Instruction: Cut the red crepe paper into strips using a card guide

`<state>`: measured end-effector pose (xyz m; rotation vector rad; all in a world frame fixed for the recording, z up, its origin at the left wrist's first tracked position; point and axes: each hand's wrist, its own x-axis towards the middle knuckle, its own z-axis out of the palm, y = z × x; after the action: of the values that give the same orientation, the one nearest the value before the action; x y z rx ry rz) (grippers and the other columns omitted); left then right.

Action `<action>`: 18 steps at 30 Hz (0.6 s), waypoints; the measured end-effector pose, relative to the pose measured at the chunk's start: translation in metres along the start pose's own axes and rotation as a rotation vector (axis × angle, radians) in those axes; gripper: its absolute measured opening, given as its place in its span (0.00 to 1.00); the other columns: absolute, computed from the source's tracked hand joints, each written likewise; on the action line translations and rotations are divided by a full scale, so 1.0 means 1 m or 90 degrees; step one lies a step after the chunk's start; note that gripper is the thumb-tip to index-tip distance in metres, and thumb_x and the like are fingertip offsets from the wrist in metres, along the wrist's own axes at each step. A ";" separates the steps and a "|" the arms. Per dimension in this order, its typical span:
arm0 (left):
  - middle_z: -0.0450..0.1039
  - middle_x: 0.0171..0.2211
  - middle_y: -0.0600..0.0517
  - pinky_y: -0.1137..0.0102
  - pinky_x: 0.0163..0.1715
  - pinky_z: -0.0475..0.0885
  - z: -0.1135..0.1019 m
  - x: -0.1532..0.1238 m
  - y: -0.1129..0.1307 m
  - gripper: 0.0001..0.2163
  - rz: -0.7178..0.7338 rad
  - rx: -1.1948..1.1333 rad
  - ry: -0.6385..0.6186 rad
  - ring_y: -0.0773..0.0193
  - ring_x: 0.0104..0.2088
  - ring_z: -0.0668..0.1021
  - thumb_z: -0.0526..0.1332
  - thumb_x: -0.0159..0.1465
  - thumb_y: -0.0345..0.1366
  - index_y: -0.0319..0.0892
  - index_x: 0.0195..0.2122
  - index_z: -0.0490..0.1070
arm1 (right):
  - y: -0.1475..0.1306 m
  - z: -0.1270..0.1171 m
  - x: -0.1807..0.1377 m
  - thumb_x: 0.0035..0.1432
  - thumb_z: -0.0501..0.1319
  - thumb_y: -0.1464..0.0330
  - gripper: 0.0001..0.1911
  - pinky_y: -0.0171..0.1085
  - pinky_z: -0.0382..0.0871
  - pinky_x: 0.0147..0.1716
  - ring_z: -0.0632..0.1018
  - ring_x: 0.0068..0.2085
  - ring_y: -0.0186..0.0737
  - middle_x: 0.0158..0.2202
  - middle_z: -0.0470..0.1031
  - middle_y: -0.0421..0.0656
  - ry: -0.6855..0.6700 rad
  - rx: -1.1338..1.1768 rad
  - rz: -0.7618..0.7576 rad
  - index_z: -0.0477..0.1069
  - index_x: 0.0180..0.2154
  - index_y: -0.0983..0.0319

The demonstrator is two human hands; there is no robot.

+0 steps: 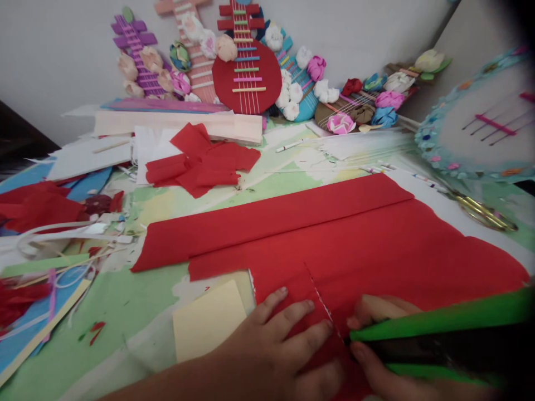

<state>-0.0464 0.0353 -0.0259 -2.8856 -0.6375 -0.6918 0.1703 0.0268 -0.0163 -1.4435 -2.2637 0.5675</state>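
A big sheet of red crepe paper lies in front of me, with a folded strip along its far side. My left hand rests flat on its near part, fingers spread. In my right hand is a green-and-black utility knife, gripped near its front end; its tip meets the paper and the blade is not clearly visible. A broken white line, which looks like a slit, runs from the tip away from me. Beside my left hand lies a pale yellow paper pad.
Red paper scraps lie beyond the sheet, with more at the left among blue paper and white cords. Gold-handled scissors are at the right. Along the wall lean several paper instruments with flowers, including a red lute; a round blue-edged one stands right.
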 end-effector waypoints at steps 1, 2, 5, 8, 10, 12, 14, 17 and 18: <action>0.70 0.42 0.57 0.58 0.45 0.59 0.000 0.000 0.000 0.09 -0.003 -0.005 0.007 0.58 0.40 0.70 0.50 0.64 0.40 0.54 0.39 0.69 | 0.001 0.001 -0.001 0.45 0.58 0.65 0.03 0.33 0.66 0.19 0.70 0.20 0.35 0.21 0.70 0.37 0.004 -0.014 -0.006 0.66 0.24 0.57; 0.70 0.41 0.57 0.58 0.45 0.60 -0.001 0.000 0.000 0.09 -0.006 -0.007 0.010 0.58 0.40 0.71 0.49 0.64 0.40 0.55 0.38 0.69 | 0.001 0.002 -0.001 0.45 0.58 0.66 0.03 0.33 0.66 0.19 0.70 0.20 0.35 0.21 0.70 0.38 0.006 -0.028 -0.010 0.66 0.24 0.57; 0.70 0.41 0.58 0.59 0.45 0.60 -0.001 0.001 0.000 0.10 -0.010 -0.009 0.011 0.58 0.40 0.71 0.49 0.64 0.39 0.55 0.35 0.70 | -0.002 0.004 -0.001 0.45 0.58 0.68 0.02 0.32 0.64 0.17 0.70 0.20 0.34 0.20 0.69 0.38 0.039 -0.060 -0.046 0.64 0.24 0.58; 0.70 0.41 0.58 0.58 0.44 0.61 -0.001 0.002 -0.001 0.10 -0.006 -0.014 0.009 0.58 0.40 0.71 0.49 0.64 0.39 0.55 0.35 0.70 | -0.006 0.005 -0.002 0.44 0.57 0.69 0.03 0.31 0.64 0.17 0.70 0.20 0.34 0.17 0.67 0.37 0.079 -0.096 -0.090 0.62 0.22 0.58; 0.70 0.42 0.58 0.58 0.43 0.62 -0.001 0.002 -0.001 0.10 -0.006 -0.016 0.001 0.57 0.40 0.71 0.49 0.64 0.39 0.55 0.35 0.70 | -0.007 0.006 -0.004 0.45 0.56 0.67 0.04 0.31 0.64 0.17 0.69 0.20 0.34 0.17 0.67 0.37 0.091 -0.123 -0.091 0.62 0.21 0.58; 0.70 0.42 0.57 0.57 0.43 0.63 -0.002 0.003 0.000 0.10 -0.007 -0.019 -0.005 0.57 0.41 0.71 0.49 0.64 0.39 0.55 0.35 0.70 | -0.006 0.007 -0.005 0.46 0.56 0.65 0.05 0.31 0.64 0.18 0.70 0.20 0.34 0.18 0.67 0.37 0.082 -0.143 -0.083 0.63 0.21 0.58; 0.70 0.43 0.57 0.57 0.42 0.63 -0.003 0.002 0.000 0.11 -0.009 -0.024 -0.010 0.57 0.41 0.71 0.48 0.64 0.39 0.55 0.35 0.70 | -0.004 0.008 -0.006 0.47 0.55 0.65 0.06 0.32 0.64 0.18 0.70 0.21 0.35 0.18 0.67 0.38 0.058 -0.146 -0.077 0.64 0.21 0.58; 0.70 0.42 0.56 0.57 0.43 0.63 -0.003 0.002 0.000 0.11 -0.006 -0.028 -0.025 0.57 0.40 0.71 0.48 0.64 0.39 0.54 0.35 0.70 | -0.002 0.005 -0.005 0.45 0.57 0.65 0.05 0.31 0.64 0.17 0.71 0.21 0.35 0.18 0.68 0.38 0.056 -0.132 -0.083 0.65 0.21 0.59; 0.70 0.42 0.57 0.57 0.43 0.63 -0.003 0.002 0.000 0.11 -0.006 -0.029 -0.026 0.57 0.40 0.71 0.48 0.64 0.38 0.53 0.35 0.70 | -0.001 0.004 -0.004 0.45 0.57 0.65 0.04 0.31 0.64 0.17 0.71 0.20 0.35 0.19 0.69 0.38 0.063 -0.127 -0.089 0.65 0.22 0.58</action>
<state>-0.0460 0.0352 -0.0223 -2.9466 -0.6493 -0.6596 0.1690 0.0218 -0.0192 -1.3551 -2.3725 0.2284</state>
